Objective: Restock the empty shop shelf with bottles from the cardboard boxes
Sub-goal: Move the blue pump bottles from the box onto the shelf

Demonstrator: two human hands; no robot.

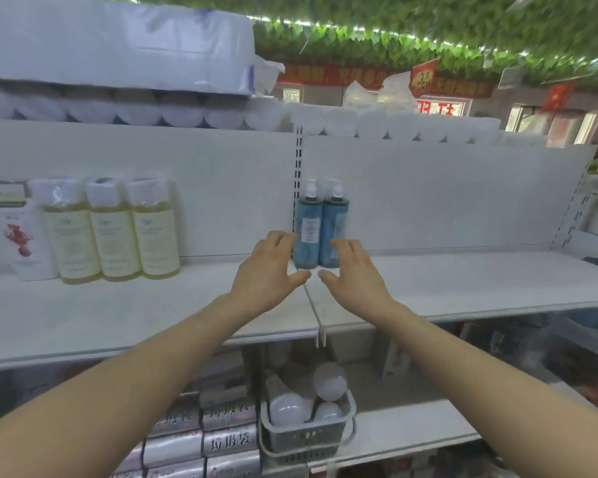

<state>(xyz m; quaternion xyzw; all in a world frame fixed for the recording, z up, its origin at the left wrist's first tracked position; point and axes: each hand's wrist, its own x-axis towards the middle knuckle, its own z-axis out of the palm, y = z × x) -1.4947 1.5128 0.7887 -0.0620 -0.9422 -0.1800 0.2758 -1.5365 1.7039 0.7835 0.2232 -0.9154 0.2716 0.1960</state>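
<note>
Above the near part of the white shelf [463, 288], the left hand [266, 270] and right hand [356, 276] are held apart, fingers spread and loosely curved, nothing gripped, just before two blue pump bottles [308, 232] stood upright, touching, against the far back panel [446, 194].

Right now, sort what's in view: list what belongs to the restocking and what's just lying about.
Job: two blue pump bottles, the shelf they stand on, left hand and right hand, open on either side of them.
Lying about: basket of light bulbs below, paper rolls on top, silver packs on the lower shelf.
</note>
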